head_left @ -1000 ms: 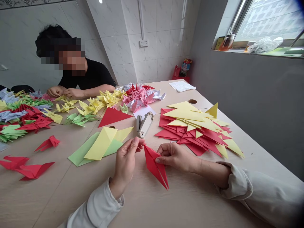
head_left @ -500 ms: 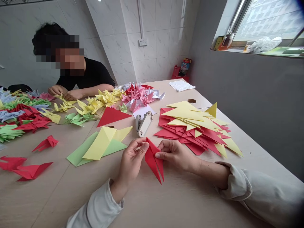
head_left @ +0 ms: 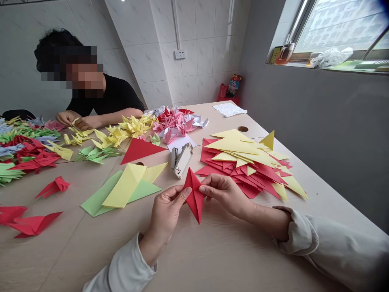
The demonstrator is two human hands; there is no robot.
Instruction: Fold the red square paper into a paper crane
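On the left of the table (head_left: pixel 106 251), red pieces (head_left: pixel 35 225) look fully shaped. My left hand (head_left: pixel 165 211) pinches one side of the red paper (head_left: pixel 195 199), a partly folded diamond with straight points; my right hand (head_left: pixel 234 197) pinches the other. Toward the right edge, the paper pile (head_left: pixel 235 147) looks flatter, barely worked.

Red folded paper (head_left: pixel 194 196), yellow-and-red stack (head_left: pixel 246 162)

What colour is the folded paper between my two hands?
The folded paper is red; the head view shows it best.
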